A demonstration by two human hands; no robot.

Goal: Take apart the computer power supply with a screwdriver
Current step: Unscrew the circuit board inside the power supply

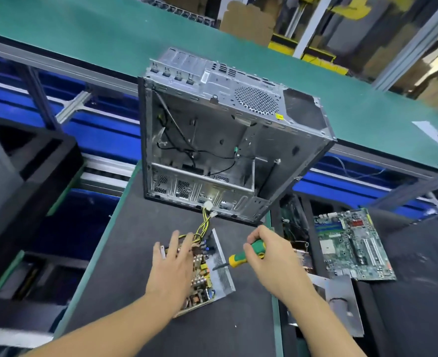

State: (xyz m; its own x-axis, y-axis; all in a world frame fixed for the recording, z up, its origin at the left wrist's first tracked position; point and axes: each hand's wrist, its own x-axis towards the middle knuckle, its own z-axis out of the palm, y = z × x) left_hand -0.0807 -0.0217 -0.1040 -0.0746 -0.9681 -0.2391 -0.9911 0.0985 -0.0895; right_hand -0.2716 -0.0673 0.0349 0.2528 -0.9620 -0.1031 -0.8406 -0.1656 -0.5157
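Note:
The opened power supply (221, 273) lies on the dark mat in front of me, its circuit board with coils and capacitors exposed and one perforated metal wall standing at its right. Yellow and black wires (204, 224) run from it up to a white connector at the case. My left hand (172, 264) rests flat on the board with straight fingers. My right hand (266, 256) grips a green and yellow screwdriver (246, 255), whose shaft points left and down at the perforated wall.
An empty grey computer case (228, 140) stands behind the power supply, open side toward me. A green motherboard (351, 244) lies to the right, a loose metal cover (341, 300) and a heatsink beside my right arm. A green conveyor belt (84, 29) runs behind.

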